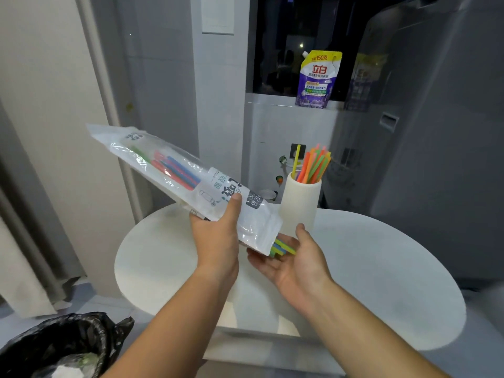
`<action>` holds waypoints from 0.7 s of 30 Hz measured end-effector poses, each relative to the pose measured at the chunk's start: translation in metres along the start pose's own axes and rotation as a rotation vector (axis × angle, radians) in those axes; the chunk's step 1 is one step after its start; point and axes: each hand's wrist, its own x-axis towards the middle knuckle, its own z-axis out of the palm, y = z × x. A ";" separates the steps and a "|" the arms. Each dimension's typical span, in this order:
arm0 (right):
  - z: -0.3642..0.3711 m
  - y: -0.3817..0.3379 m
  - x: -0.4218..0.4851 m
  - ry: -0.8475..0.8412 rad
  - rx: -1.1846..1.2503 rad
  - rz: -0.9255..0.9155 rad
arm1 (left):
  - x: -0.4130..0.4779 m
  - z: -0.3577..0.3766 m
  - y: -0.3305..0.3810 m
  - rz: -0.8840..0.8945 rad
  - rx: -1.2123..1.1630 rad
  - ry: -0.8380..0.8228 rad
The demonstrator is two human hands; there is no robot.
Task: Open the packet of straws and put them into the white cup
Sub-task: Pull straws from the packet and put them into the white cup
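Table's (381,255) far edge bears cup (300,205); left hand (218,241) grips packet (169,165) above right hand (297,263).

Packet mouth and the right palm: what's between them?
In the head view, green and blue straw ends stick out of the packet mouth over the open right hand; nothing else lies there.

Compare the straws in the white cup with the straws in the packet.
Pose: the cup straws stand fanned out of the white cup; the packet straws lie slanted along the tilted packet. Cover: the cup straws are bare; the packet straws sit behind plastic, only their ends poking out over the open right hand. Colour: the cup straws look mostly orange and green; the packet straws show red, blue and green. Both are coloured straws.
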 end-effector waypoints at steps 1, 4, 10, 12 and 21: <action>-0.002 0.001 0.001 0.005 -0.070 -0.009 | 0.000 0.000 0.000 0.006 0.001 0.000; -0.007 0.004 0.004 0.064 -0.298 -0.076 | 0.003 -0.003 0.000 0.013 -0.009 0.009; -0.014 0.000 0.006 0.003 -0.361 -0.179 | 0.005 -0.005 -0.001 -0.018 -0.040 0.052; -0.016 -0.001 0.007 -0.021 -0.373 -0.223 | 0.006 -0.007 -0.001 -0.052 -0.072 0.085; -0.027 -0.026 0.011 0.057 -0.752 -0.519 | 0.006 -0.010 0.000 -0.267 -0.173 0.215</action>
